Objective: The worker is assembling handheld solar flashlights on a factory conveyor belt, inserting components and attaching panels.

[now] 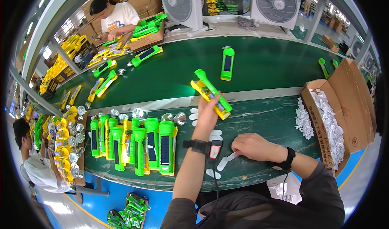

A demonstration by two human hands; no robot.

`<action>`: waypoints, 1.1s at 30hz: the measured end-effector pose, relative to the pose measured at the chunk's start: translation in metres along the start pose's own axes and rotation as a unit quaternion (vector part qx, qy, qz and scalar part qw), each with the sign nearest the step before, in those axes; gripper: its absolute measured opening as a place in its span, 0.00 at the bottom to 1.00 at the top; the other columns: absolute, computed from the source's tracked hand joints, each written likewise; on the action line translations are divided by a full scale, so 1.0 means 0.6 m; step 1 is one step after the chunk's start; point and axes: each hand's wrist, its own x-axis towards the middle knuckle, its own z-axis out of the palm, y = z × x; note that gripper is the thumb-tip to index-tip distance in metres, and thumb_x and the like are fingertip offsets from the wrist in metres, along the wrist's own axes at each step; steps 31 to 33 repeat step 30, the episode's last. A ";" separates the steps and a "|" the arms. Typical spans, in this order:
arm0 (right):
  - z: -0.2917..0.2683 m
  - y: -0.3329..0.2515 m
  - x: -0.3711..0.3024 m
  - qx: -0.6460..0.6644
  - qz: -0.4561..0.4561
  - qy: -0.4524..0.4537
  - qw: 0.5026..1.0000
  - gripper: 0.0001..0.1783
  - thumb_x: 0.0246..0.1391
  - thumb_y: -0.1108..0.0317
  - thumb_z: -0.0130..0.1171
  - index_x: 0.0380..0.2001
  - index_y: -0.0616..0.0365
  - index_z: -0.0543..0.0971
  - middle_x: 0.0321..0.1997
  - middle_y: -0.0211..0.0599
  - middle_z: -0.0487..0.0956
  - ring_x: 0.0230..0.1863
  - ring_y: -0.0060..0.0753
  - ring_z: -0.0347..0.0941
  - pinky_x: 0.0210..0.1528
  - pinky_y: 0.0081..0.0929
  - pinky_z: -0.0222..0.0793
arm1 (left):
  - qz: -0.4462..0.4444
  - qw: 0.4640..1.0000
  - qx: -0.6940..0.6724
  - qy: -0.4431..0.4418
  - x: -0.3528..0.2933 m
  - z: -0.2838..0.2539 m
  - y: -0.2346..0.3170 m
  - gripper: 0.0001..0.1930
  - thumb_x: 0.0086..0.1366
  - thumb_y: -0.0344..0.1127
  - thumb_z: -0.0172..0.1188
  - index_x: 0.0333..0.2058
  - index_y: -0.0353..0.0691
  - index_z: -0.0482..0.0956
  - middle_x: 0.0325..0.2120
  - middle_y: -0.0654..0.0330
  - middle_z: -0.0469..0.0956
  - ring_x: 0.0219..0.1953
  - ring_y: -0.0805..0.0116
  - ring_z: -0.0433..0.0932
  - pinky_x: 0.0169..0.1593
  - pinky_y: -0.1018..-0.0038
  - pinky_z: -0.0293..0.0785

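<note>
My left hand (208,116) is closed around a green and yellow flashlight (205,83), held tilted above the table. Its green and yellow halves stand apart, with parts inside showing between them. Low over the table, my right hand (256,147) pinches the end of a small white rounded strip (231,156). Another white strip (222,164) lies just below it, and further white strips (215,138) are laid out around my left wrist. Left of my left arm, several partly assembled flashlights (165,144) stand in a row, their silver reflectors at the far end.
An open cardboard box (314,125) of white pieces stands at the right, beside a loose white pile (303,119). A green belt (178,66) runs beyond, carrying a green flashlight (227,63). Two co-workers sit at the left. A crate of green parts (135,206) is below.
</note>
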 end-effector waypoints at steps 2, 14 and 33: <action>-0.008 0.000 0.007 0.049 0.017 0.017 0.999 0.12 0.40 0.68 0.65 0.24 0.56 0.71 0.32 0.36 0.73 0.36 0.40 0.71 0.38 0.34 0.67 | 0.005 1.000 -0.002 -0.003 -0.005 -0.005 0.005 0.19 0.61 0.28 0.57 0.49 0.35 0.63 0.44 0.54 0.71 0.49 0.61 0.72 0.49 0.64 0.72; -0.078 0.106 0.024 0.138 0.271 0.282 0.910 0.07 0.39 0.71 0.67 0.21 0.61 0.80 0.45 0.44 0.75 0.44 0.40 0.73 0.41 0.30 0.70 | 0.053 0.992 0.115 0.012 -0.001 0.009 0.013 0.20 0.61 0.26 0.57 0.49 0.36 0.61 0.43 0.55 0.70 0.49 0.60 0.73 0.48 0.67 0.73; -0.027 0.067 0.244 0.041 0.215 0.404 0.888 0.09 0.39 0.69 0.66 0.22 0.64 0.81 0.47 0.48 0.73 0.49 0.48 0.68 0.51 0.39 0.64 | 0.168 0.944 0.284 0.019 0.012 -0.014 -0.009 0.29 0.58 0.33 0.60 0.55 0.37 0.56 0.49 0.58 0.68 0.48 0.70 0.71 0.49 0.75 0.70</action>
